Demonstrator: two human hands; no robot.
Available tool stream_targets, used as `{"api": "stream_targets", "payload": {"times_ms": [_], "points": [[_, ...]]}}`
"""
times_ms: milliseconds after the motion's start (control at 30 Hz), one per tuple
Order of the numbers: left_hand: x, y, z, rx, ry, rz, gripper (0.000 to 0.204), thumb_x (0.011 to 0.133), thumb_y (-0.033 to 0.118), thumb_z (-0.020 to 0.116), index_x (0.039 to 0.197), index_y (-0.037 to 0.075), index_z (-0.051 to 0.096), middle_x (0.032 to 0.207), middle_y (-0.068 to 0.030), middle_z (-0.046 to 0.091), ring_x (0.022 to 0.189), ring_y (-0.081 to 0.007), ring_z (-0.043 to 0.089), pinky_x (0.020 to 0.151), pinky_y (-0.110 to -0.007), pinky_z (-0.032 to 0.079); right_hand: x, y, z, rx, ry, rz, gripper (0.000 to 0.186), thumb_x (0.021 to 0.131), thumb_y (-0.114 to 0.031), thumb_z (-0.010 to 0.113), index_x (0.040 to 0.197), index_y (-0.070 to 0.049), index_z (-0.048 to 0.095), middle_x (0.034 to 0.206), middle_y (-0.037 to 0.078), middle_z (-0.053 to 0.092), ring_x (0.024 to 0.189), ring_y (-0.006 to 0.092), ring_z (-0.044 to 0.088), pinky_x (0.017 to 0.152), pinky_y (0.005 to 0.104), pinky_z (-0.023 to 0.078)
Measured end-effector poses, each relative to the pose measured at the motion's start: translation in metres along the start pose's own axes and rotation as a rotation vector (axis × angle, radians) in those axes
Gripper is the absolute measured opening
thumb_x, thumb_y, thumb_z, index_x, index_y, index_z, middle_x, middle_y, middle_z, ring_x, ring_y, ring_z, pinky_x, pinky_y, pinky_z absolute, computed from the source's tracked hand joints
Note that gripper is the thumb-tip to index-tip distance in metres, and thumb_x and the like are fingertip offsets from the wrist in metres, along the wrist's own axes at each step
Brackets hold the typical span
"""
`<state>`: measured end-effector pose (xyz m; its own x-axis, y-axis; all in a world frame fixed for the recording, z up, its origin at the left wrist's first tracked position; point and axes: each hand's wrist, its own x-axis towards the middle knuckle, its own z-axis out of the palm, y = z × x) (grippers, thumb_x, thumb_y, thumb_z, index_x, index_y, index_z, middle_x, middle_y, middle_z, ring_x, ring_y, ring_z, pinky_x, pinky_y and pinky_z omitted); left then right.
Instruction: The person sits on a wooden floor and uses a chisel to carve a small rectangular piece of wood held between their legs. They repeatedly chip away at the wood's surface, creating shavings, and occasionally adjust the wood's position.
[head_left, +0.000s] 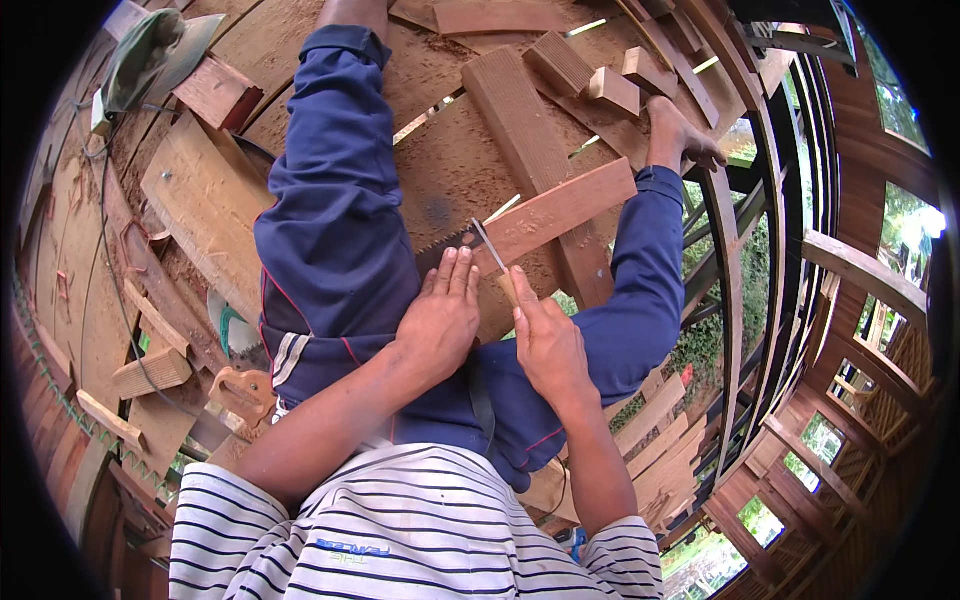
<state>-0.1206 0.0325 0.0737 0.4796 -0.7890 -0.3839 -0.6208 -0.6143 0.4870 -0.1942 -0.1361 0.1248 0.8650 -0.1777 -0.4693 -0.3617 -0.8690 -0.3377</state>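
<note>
My right hand (548, 345) is closed on the light wooden handle of a slim metal file (488, 243), index finger stretched along it. The file lies across the toothed edge near the end of a dark saw blade (458, 241). My left hand (440, 315) lies flat, its extended fingertips pressing on the blade; its thumb is hidden. Under the blade's end a reddish wooden board (560, 212) slants up to the right. The blade runs out of sight at my left thigh. A wooden saw handle (243, 395) shows beyond that thigh; whether it belongs to this blade is hidden.
A thick plank (530, 160) supports the board, and several cut wood blocks (613, 92) lie by my right foot. At left are a wide board (200, 205), a cable (110, 240) and a green cap (145, 55). Gaps open between floor planks; open framing (735, 310) stands at right.
</note>
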Motion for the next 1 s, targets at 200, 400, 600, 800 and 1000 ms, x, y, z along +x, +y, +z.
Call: {"api": "stream_targets", "payload": {"times_ms": [200, 400, 600, 800, 1000], "points": [[0.000, -0.002, 0.006, -0.005, -0.012, -0.005, 0.087, 0.085, 0.026, 0.075, 0.151, -0.016, 0.036, 0.162, -0.0329, 0.032, 0.151, -0.0436, 0.034, 0.122, -0.048, 0.036, 0.008, -0.030, -0.019, -0.173, -0.179, 0.125, 0.063, 0.103, -0.022, 0.058, 0.161, -0.028, 0.034, 0.085, 0.027, 0.064, 0.074, 0.0501, 0.068, 0.069, 0.0599, 0.055], [0.000, 0.001, -0.010, -0.028, -0.090, 0.014, 0.095, 0.083, 0.036, 0.078, 0.151, -0.016, 0.036, 0.162, -0.0325, 0.031, 0.152, -0.0442, 0.032, 0.122, -0.048, 0.036, 0.068, -0.037, -0.003, -0.197, -0.083, 0.020, 0.054, 0.103, -0.027, 0.056, 0.156, -0.019, 0.043, 0.089, 0.030, 0.068, 0.076, 0.0459, 0.072, 0.067, 0.0552, 0.057], [0.004, -0.003, -0.007, -0.078, -0.035, 0.003, 0.097, 0.081, 0.038, 0.081, 0.150, -0.015, 0.038, 0.162, -0.0319, 0.032, 0.153, -0.0427, 0.031, 0.122, -0.048, 0.035, 0.058, -0.022, -0.042, 0.275, 0.292, -0.236, 0.056, 0.100, -0.015, 0.062, 0.155, -0.018, 0.048, 0.100, 0.022, 0.063, 0.088, 0.0418, 0.066, 0.078, 0.0487, 0.054], [0.000, -0.001, 0.005, 0.012, 0.004, 0.014, 0.074, 0.091, 0.020, 0.064, 0.150, -0.016, 0.038, 0.162, -0.0332, 0.032, 0.152, -0.0435, 0.033, 0.121, -0.048, 0.037, 0.010, 0.007, -0.016, 0.149, 0.072, -0.085, 0.056, 0.100, -0.016, 0.062, 0.155, -0.022, 0.049, 0.093, 0.016, 0.057, 0.081, 0.0390, 0.065, 0.074, 0.0496, 0.053], [0.002, 0.001, 0.005, 0.055, -0.013, -0.002, 0.097, 0.079, 0.034, 0.082, 0.150, -0.016, 0.038, 0.161, -0.0338, 0.032, 0.152, -0.0440, 0.033, 0.122, -0.047, 0.036, -0.002, 0.016, -0.007, 0.131, 0.033, -0.056, 0.057, 0.100, -0.018, 0.062, 0.155, -0.026, 0.048, 0.091, 0.015, 0.057, 0.077, 0.0407, 0.065, 0.071, 0.0526, 0.054]]}}
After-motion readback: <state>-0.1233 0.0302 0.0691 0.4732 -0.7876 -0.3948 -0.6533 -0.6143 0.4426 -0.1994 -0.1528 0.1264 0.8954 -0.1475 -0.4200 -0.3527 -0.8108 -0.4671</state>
